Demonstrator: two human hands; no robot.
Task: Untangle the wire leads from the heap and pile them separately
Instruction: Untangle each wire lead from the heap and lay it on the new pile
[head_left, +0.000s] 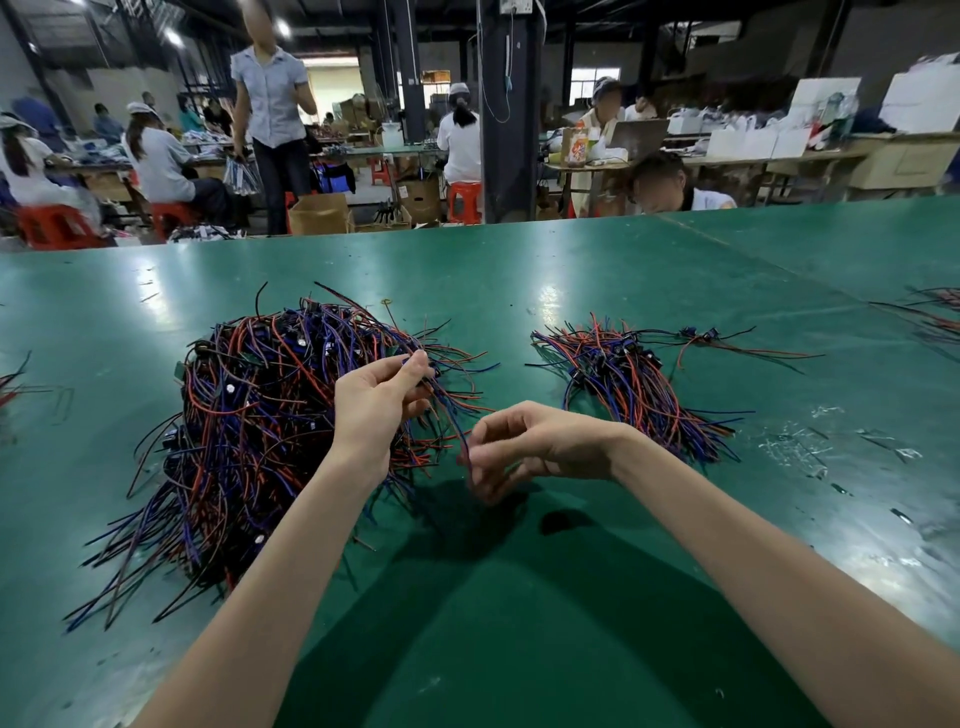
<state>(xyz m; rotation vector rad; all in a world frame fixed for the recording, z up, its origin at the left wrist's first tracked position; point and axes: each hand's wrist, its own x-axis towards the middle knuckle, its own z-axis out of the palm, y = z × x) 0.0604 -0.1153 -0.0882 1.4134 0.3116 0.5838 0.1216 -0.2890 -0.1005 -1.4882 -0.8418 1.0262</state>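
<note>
A big tangled heap of red, blue and black wire leads (249, 415) lies on the green table (519, 597), left of centre. A smaller, sorted pile of leads (634, 384) lies to the right. My left hand (376, 402) is raised over the heap's right edge and pinches the upper end of a wire lead (451, 418) between thumb and fingers. That lead runs down and right to my right hand (524, 447), whose curled fingers pinch its lower end just above the table.
More loose leads lie at the table's far right edge (935, 312) and far left edge (10, 379). Small scraps are scattered on the right side of the table. Beyond the far edge, people sit at other benches and one person stands.
</note>
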